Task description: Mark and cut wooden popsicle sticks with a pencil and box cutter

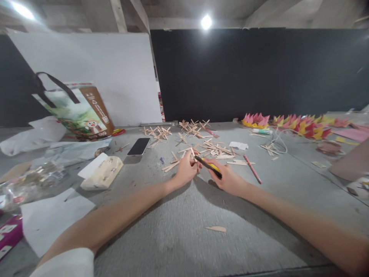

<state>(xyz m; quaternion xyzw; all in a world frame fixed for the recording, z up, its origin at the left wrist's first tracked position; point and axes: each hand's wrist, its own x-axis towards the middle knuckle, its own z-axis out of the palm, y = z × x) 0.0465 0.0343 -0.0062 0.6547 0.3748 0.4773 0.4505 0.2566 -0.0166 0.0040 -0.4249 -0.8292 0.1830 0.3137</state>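
Head view, nearest: stray wooden stick (216, 229) on grey table (178, 238). Farther out, left hand (186, 169) pinching a small stick piece (192, 152), right hand (226, 177) clamped around yellow-black cutter (208, 164), tip at that piece. Beyond, scattered stick pile (213, 148), phone (138, 146), pink pencil (252, 169).

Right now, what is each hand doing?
Left hand: closed, pinching a thin pale wooden stick.
Right hand: closed around a yellow-and-black utility knife.
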